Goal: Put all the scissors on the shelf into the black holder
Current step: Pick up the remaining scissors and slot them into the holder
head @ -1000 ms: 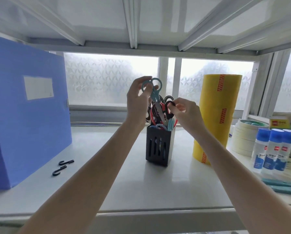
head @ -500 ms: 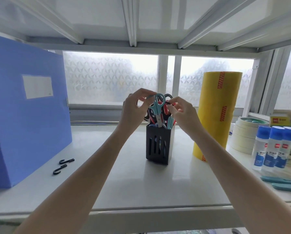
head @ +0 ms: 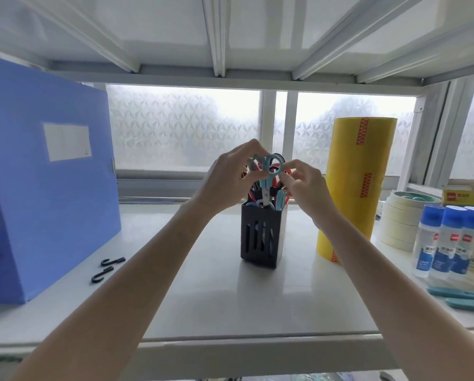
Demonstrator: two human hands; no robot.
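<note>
A black slotted holder stands mid-shelf, packed with several scissors with red, black and blue handles. Teal-handled scissors point blade-down into the holder's top. My left hand pinches their handle loops from the left. My right hand is at the holder's right rim, fingers closed on the handles of the scissors standing there; exactly which one it grips is hidden.
A blue file box fills the left. Two black hooks lie beside it. A tall yellow tape stack, masking tape rolls, glue bottles and teal cutters crowd the right. The upper shelf is close overhead.
My left hand has lowered the teal scissors from above the holder down into it. My right hand has stayed at the handles on the right.
</note>
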